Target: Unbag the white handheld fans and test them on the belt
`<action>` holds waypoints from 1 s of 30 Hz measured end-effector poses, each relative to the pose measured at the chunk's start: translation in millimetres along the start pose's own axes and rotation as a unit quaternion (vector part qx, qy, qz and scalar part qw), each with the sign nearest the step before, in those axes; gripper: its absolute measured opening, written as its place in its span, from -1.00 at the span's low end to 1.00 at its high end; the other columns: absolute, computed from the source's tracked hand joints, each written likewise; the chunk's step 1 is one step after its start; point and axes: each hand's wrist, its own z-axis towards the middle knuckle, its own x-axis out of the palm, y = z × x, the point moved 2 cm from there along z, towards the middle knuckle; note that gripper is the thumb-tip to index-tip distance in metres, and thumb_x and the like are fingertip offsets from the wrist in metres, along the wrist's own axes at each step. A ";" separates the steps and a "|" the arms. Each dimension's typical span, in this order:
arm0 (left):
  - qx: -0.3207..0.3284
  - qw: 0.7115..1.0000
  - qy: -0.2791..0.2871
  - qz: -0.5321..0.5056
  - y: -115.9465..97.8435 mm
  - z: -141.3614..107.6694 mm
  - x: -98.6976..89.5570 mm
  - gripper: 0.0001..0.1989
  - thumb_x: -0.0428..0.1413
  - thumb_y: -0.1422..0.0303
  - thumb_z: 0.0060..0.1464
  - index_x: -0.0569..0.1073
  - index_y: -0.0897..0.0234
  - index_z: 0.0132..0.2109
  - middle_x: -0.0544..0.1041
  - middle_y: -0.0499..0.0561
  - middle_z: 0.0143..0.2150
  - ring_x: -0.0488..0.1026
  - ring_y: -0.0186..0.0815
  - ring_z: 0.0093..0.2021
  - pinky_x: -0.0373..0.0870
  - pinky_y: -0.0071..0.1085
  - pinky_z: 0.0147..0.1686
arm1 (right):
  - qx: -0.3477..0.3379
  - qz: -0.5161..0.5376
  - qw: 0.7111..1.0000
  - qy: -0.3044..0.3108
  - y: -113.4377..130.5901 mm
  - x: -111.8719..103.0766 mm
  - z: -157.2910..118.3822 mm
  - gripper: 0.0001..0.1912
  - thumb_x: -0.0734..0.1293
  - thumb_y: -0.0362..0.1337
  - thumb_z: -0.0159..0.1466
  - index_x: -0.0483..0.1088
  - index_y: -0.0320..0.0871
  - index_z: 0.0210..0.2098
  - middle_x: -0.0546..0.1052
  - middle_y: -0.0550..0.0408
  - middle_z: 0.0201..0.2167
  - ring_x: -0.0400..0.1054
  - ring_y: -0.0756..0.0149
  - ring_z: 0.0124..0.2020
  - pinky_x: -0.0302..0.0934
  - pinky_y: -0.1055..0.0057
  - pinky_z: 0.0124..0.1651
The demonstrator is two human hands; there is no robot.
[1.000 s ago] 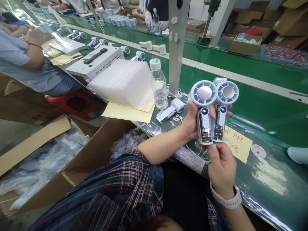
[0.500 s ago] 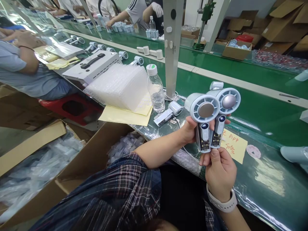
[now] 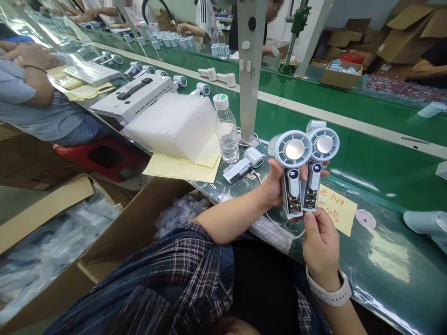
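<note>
Two light-blue handheld fans stand side by side in my grasp, round heads up, circuit boards exposed in their handles. The left fan [image 3: 293, 186] has a lit display that seems to read 20; the right fan [image 3: 313, 184] has a lit display too. My left hand [image 3: 275, 184] is wrapped round both from the left, fingertips showing behind the right one. At the bottom end of the right fan, my right hand [image 3: 319, 232] pinches with thumb and fingers, a white cable beneath it. Another fan with an open handle [image 3: 244, 165] lies on the bench to the left.
A water bottle [image 3: 227, 135], bubble-wrap stack [image 3: 178, 123] and metal post [image 3: 248, 70] stand beyond my left arm. A yellow note [image 3: 340, 211] lies right of the fans. Cardboard box [image 3: 115, 223] below left. A seated person [image 3: 31, 102] is at far left.
The two fans have shifted slightly left and tilted, and their displays now read clearly. My right hand has moved a little, and more of the white cable shows. People across the line have moved.
</note>
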 end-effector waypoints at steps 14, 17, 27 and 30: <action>0.015 0.996 0.035 -0.074 5.9 -3.2 3.9 -0.13 0.22 -0.54 -0.35 0.43 0.27 -0.47 0.64 0.18 -0.04 0.60 -0.01 0.03 0.54 -0.26 -0.11 | -0.074 -0.035 0.996 0.032 -10.3 -8.6 5.8 -0.65 0.28 0.00 0.49 0.37 -0.09 -0.31 0.41 0.16 -0.46 0.28 0.31 -0.42 0.18 0.36 -0.30; 0.024 0.995 0.001 -0.095 3.1 -2.6 2.8 -0.15 0.27 -0.50 -0.33 0.46 0.30 -0.44 0.63 0.15 -0.06 0.60 -0.08 -0.01 0.53 -0.29 -0.12 | -0.155 -0.066 0.984 0.053 -13.4 -8.3 7.1 -0.64 0.25 -0.09 0.51 0.30 -0.09 -0.40 0.47 0.09 -0.34 0.37 0.26 -0.30 0.28 0.30 -0.17; -0.040 0.997 -0.055 -0.034 5.1 -3.1 -2.4 -0.11 0.27 -0.50 -0.41 0.48 0.34 -0.42 0.56 0.07 -0.31 0.54 -0.24 -0.22 0.50 -0.35 -0.19 | -0.098 -0.242 0.959 -0.107 56.0 -33.8 18.5 -0.61 0.43 0.02 0.33 0.50 -0.14 -0.02 0.58 -0.05 -0.22 0.51 0.10 -0.25 0.41 0.10 -0.14; -0.071 0.997 -0.024 -0.004 11.2 -8.8 2.6 -0.11 0.28 -0.49 -0.39 0.48 0.34 -0.39 0.52 0.02 -0.38 0.47 -0.33 -0.36 0.46 -0.39 -0.29 | -0.074 -0.100 0.990 -0.069 78.5 -20.5 20.0 -0.69 0.54 -0.08 0.25 0.51 -0.11 -0.13 0.57 0.11 -0.39 0.46 0.31 -0.50 0.37 0.36 -0.43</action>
